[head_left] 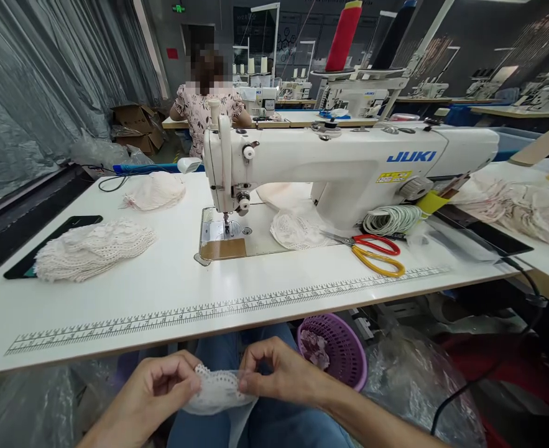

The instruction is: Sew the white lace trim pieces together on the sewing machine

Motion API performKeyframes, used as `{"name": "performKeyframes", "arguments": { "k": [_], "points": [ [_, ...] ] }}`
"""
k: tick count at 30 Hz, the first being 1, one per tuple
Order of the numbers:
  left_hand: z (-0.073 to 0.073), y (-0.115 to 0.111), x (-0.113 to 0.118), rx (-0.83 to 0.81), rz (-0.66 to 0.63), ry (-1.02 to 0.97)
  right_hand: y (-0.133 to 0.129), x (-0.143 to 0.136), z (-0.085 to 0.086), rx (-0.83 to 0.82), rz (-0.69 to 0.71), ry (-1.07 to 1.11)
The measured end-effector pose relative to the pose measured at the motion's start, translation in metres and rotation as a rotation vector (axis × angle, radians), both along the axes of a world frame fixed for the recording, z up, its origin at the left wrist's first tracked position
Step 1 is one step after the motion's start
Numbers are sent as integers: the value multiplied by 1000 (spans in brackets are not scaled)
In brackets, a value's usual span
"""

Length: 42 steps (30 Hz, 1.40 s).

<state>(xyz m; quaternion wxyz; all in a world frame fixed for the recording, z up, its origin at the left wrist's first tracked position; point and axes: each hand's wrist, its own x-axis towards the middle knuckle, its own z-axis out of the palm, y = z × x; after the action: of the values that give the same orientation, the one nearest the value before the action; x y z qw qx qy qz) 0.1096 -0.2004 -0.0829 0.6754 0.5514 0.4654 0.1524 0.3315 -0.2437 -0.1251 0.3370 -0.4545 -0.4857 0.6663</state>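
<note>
Above the lap, a white lace piece (216, 393) is stretched between my two hands. My left hand (155, 395) pinches its left end between thumb and fingers. At its right end, my right hand (278, 373) grips the edge the same way, and a sheer strip hangs down below. Both hands are in front of the table edge, below the white sewing machine (293, 152). A stack of lace pieces (92, 246) lies at the table's left, with a pale fabric pile (156, 190) behind it. Another lace piece (297, 229) rests beside the needle area.
Scissors (377, 252) with red and yellow handles lie right of the needle. A printed ruler (227, 307) runs along the table's front. Below stands a purple basket (355, 348) holding fabric scraps. More fabric (530, 208) lies at the right. A person (209, 106) sits ahead.
</note>
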Motion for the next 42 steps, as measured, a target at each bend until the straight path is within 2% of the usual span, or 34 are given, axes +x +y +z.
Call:
{"name": "performKeyframes", "arguments": {
  "k": [6,12,16,25,30,33,38,42],
  "points": [
    [-8,-2,-1,-18,31,-80,-2,0,6,27,-19,23],
    [-2,-3,5,-1,7,-8,1,3,9,31,139,101],
    [1,-4,5,7,9,18,2,3,7,3,182,122],
    [6,-5,8,-18,-15,31,2,3,7,21,211,148],
    [7,-5,12,-5,-2,-2,3,-5,5,4,169,129],
    [6,-4,11,16,16,-23,4,-6,4,49,158,93],
    [-5,-1,1,9,-43,-69,7,-1,6,15,192,61],
    [-21,-4,-5,-47,-98,31,8,5,6,-33,240,45]
  ]
}}
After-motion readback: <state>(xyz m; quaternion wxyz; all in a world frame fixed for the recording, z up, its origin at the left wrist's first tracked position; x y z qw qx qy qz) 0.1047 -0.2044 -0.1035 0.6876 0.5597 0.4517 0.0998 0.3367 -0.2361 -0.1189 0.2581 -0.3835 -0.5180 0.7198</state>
